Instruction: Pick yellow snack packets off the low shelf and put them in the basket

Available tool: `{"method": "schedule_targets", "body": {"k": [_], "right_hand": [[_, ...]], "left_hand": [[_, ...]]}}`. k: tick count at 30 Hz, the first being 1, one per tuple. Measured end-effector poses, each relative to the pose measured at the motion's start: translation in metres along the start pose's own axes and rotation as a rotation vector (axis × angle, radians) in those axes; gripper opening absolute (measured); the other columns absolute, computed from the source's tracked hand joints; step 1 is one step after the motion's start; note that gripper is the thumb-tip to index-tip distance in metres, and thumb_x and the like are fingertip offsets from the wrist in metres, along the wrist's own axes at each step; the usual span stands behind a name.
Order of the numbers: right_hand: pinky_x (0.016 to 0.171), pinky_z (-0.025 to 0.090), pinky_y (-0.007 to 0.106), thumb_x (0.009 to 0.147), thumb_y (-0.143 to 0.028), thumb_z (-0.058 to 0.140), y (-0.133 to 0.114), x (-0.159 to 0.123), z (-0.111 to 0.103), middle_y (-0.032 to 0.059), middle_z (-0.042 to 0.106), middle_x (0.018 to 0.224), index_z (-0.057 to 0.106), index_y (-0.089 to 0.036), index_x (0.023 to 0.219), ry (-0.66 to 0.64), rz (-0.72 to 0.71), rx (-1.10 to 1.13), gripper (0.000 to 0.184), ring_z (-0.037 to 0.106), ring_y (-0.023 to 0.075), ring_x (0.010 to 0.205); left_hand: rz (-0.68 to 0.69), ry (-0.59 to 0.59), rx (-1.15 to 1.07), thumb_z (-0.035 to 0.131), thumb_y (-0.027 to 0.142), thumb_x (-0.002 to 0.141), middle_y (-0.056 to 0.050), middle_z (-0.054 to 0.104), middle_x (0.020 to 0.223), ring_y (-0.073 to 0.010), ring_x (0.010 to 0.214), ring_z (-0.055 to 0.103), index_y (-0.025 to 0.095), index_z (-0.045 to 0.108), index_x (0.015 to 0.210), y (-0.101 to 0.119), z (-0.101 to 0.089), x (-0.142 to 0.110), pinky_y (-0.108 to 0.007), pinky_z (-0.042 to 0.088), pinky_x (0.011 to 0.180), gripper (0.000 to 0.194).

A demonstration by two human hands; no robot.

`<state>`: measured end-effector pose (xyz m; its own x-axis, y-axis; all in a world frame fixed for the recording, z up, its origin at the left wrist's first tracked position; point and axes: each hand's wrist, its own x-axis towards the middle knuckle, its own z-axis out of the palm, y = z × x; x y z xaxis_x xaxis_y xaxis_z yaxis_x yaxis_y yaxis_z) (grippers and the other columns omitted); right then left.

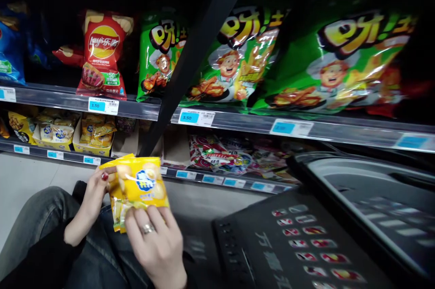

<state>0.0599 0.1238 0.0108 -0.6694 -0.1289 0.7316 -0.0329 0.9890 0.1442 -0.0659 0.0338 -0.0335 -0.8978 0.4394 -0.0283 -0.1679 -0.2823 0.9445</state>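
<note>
On the low far shelf, a left carton [56, 146] and a right carton [91, 149] hold small packets. Printed front facing the wearer, the yellow snack packs [141, 191] overlap, long axis near-to-far, between the left grip [91, 198], closed on their left edge, and right grip [158, 239], pinching the near end.

1. "Lay's 乐事" shouts from the red bag [102, 55], with "-50" on its green patch!
2. Below, a price tag [103, 106] reads 3.50 (and 3.50 again on the second tag [196, 117], rightward).
3. "呀!土" blazes across three green bags [226, 85]!
4. "万" tops blurred lettering on the black basket [249, 216].
</note>
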Motion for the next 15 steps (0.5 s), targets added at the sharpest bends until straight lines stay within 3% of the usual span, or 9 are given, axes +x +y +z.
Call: {"method": "schedule_targets", "body": {"k": [2, 5, 8, 10, 13, 15], "right_hand": [[0.056, 0.031, 0.032, 0.086, -0.008, 0.043, -0.006, 0.002, 0.010, 0.0011, 0.052, 0.058, 0.056, -0.018, 0.069, -0.067, -0.013, 0.002, 0.023, 0.043, 0.0145, 0.055], [0.063, 0.037, 0.033, 0.085, -0.009, 0.047, -0.012, 0.004, 0.017, 0.0021, 0.056, 0.067, 0.059, -0.018, 0.077, -0.152, 0.017, 0.094, 0.017, 0.046, 0.0156, 0.063], [0.076, 0.042, 0.035, 0.079, -0.013, 0.058, -0.006, 0.003, 0.007, 0.0043, 0.060, 0.093, 0.060, -0.023, 0.094, -0.263, 0.133, 0.372, 0.018, 0.051, 0.0187, 0.082], [0.084, 0.043, 0.037, 0.075, -0.022, 0.065, 0.004, 0.000, -0.003, 0.0048, 0.055, 0.110, 0.058, -0.028, 0.103, -0.261, 0.307, 0.646, 0.030, 0.050, 0.0219, 0.099], [0.089, 0.043, 0.043, 0.067, -0.042, 0.069, 0.023, -0.007, -0.007, 0.0103, 0.046, 0.124, 0.048, -0.026, 0.119, -0.127, 0.781, 0.883, 0.059, 0.046, 0.0280, 0.111], [0.088, 0.043, 0.044, 0.063, -0.049, 0.069, 0.030, -0.011, -0.001, 0.0140, 0.046, 0.126, 0.042, -0.021, 0.125, -0.169, 1.065, 1.057, 0.073, 0.048, 0.0301, 0.111]], "left_hand": [[0.010, -0.048, -0.014, 0.065, 0.051, 0.066, -0.011, 0.063, 0.093, -0.0237, 0.088, 0.058, 0.014, 0.068, 0.088, 0.001, 0.000, -0.001, -0.031, 0.048, 0.075, 0.044], [-0.039, -0.027, 0.047, 0.073, 0.035, 0.063, -0.006, 0.061, 0.089, -0.0209, 0.085, 0.058, 0.015, 0.068, 0.086, 0.006, 0.001, 0.001, -0.031, 0.047, 0.076, 0.031], [-0.011, 0.014, 0.144, 0.071, 0.034, 0.065, -0.005, 0.059, 0.086, -0.0200, 0.082, 0.056, 0.014, 0.069, 0.081, 0.009, 0.001, 0.005, -0.031, 0.047, 0.075, 0.026], [0.025, 0.034, 0.185, 0.071, 0.035, 0.065, -0.005, 0.057, 0.083, -0.0195, 0.080, 0.055, 0.014, 0.070, 0.076, 0.010, 0.002, 0.006, -0.030, 0.046, 0.074, 0.024], [0.036, 0.025, 0.190, 0.070, 0.035, 0.065, -0.004, 0.056, 0.082, -0.0192, 0.079, 0.054, 0.014, 0.069, 0.069, 0.012, 0.005, 0.002, -0.029, 0.046, 0.071, 0.022], [0.025, -0.019, 0.195, 0.068, 0.036, 0.068, -0.004, 0.055, 0.085, -0.0190, 0.080, 0.054, 0.015, 0.067, 0.067, 0.013, 0.009, -0.004, -0.029, 0.046, 0.071, 0.021]]}}
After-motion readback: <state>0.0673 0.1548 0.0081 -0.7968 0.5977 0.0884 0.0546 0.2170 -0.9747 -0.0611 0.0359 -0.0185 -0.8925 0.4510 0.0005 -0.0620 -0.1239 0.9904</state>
